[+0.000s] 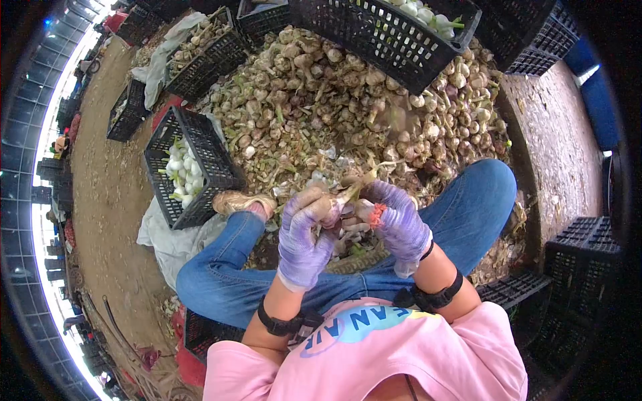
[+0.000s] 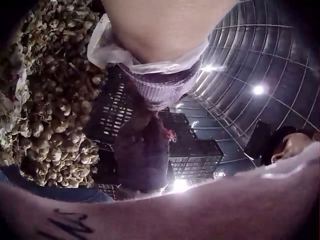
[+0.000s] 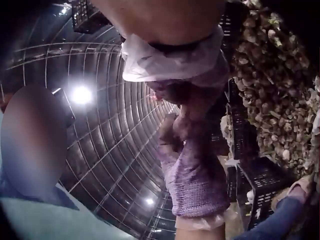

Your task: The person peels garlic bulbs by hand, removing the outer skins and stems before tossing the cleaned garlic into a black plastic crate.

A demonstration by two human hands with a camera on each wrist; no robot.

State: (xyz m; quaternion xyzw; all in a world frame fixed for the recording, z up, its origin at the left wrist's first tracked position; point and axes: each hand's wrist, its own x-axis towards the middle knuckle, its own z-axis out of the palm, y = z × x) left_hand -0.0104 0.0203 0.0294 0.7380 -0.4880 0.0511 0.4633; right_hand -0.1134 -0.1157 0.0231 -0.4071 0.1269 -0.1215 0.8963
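Observation:
In the head view, both hands meet over the lap around one garlic bulb [image 1: 332,212] with its stem pointing up and to the right. My left hand [image 1: 306,234], in a purple knit glove under clear plastic, grips the bulb with curled fingers. Gloved the same way, my right hand [image 1: 401,224] has its thumb and fingertips pinching the bulb's right side, beside the stem. An orange band [image 1: 378,215] wraps a digit of the right hand. In the right wrist view, the left glove [image 3: 195,185] shows below the right hand; the bulb is mostly hidden.
A large heap of untrimmed garlic [image 1: 314,87] spreads ahead. Black crates stand around it: one crate [image 1: 200,123] at left holds peeled white bulbs [image 1: 184,170], another crate [image 1: 381,43] stands at the back. Stacked crates [image 1: 578,267] are at right. Crossed legs in jeans [image 1: 461,200] frame the hands.

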